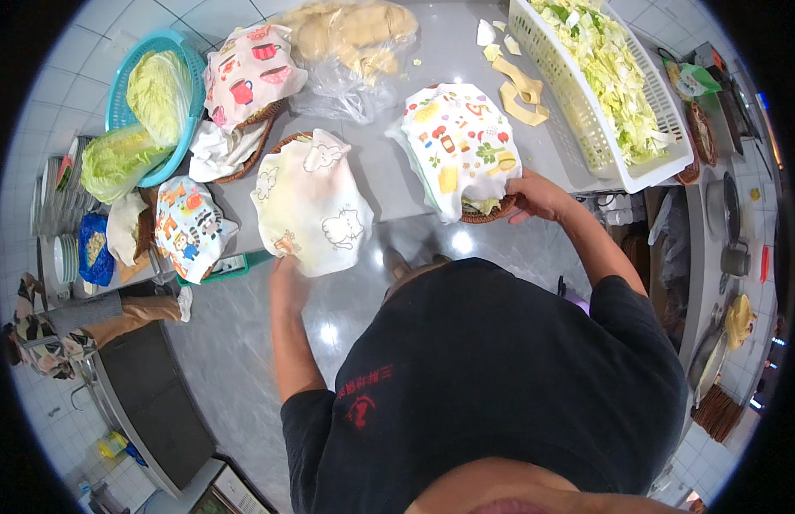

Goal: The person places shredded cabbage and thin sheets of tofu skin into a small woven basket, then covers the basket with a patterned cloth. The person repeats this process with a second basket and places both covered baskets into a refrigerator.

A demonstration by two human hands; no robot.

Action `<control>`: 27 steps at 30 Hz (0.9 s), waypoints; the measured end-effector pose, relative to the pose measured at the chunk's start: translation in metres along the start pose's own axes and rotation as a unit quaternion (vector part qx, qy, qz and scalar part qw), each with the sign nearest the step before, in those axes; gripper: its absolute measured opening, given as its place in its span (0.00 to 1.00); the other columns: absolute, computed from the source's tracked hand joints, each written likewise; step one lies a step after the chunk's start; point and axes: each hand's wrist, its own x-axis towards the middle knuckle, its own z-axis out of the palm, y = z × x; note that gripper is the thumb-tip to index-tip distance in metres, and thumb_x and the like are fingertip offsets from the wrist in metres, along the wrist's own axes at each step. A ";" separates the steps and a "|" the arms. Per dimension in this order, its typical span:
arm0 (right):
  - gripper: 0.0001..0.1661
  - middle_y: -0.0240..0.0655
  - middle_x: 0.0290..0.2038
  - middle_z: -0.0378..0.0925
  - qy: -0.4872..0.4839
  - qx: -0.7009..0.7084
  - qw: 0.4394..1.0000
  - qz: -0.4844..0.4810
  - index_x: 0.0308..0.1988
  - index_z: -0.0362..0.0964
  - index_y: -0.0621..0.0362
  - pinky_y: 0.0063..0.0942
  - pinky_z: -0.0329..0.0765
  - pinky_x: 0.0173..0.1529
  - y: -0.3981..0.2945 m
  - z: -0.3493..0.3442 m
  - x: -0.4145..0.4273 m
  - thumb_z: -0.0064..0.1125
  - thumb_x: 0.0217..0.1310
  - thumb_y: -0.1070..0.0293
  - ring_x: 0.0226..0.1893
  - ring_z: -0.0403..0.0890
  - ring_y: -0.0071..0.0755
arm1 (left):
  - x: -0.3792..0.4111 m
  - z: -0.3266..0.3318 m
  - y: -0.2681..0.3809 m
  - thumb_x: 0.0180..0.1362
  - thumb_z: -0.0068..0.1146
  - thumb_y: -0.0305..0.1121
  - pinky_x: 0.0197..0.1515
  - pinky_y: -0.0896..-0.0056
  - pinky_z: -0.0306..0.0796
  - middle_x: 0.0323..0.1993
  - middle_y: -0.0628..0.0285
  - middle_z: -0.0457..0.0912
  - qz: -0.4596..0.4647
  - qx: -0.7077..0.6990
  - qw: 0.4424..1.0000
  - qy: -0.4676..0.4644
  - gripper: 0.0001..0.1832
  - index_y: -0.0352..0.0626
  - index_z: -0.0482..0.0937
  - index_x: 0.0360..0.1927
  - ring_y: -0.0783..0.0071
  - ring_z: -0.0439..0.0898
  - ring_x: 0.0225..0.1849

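My right hand [532,198] grips the near right rim of a brown wicker basket [484,214]. Over that basket lies a white cloth [465,141] printed with foods, and some pale leaves show under its edge. My left hand [289,275], a little blurred, is at the near edge of a second basket [293,139] draped with a cat-print cloth [314,202]. The left fingertips are hidden by this cloth. Both baskets reach over the counter's front edge.
Other cloth-covered baskets and a blue-green basket [112,106] with napa cabbages crowd the left. Bagged tofu sheets [365,29] lie at the back; a white crate [580,128] of cut cabbage stands right. Another person [60,327] is at far left.
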 end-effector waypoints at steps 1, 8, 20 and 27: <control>0.33 0.40 0.40 0.77 0.002 0.013 1.000 0.000 0.57 0.56 0.55 0.33 0.82 0.31 0.006 0.002 -0.005 0.49 0.49 0.65 0.32 0.82 0.32 | -0.004 0.005 -0.007 0.51 0.48 0.35 0.47 0.52 0.74 0.49 0.58 0.76 -0.001 -0.028 1.000 -0.008 0.25 0.44 0.67 0.55 0.61 0.78 0.47; 0.37 0.40 0.45 0.71 -0.003 0.172 0.983 -0.064 0.59 0.52 0.57 0.32 0.82 0.32 0.025 0.021 -0.011 0.46 0.45 0.74 0.36 0.79 0.33 | -0.015 0.028 -0.020 0.52 0.46 0.34 0.49 0.49 0.74 0.51 0.55 0.76 0.012 -0.152 0.987 -0.044 0.26 0.40 0.67 0.56 0.57 0.76 0.51; 0.43 0.45 0.56 0.63 -0.009 0.233 0.948 -0.216 0.61 0.48 0.63 0.42 0.74 0.54 0.069 0.023 0.000 0.41 0.39 0.79 0.56 0.69 0.49 | -0.074 0.018 -0.091 0.47 0.46 0.26 0.42 0.59 0.78 0.44 0.51 0.77 0.091 -0.278 0.956 -0.005 0.26 0.32 0.66 0.53 0.61 0.80 0.41; 0.43 0.44 0.56 0.63 -0.080 0.165 0.944 -0.273 0.61 0.49 0.62 0.43 0.70 0.58 0.011 0.063 -0.039 0.39 0.38 0.80 0.57 0.67 0.48 | -0.195 -0.021 -0.110 0.46 0.47 0.25 0.46 0.64 0.76 0.48 0.54 0.75 0.202 -0.389 0.897 0.061 0.28 0.32 0.64 0.56 0.64 0.78 0.47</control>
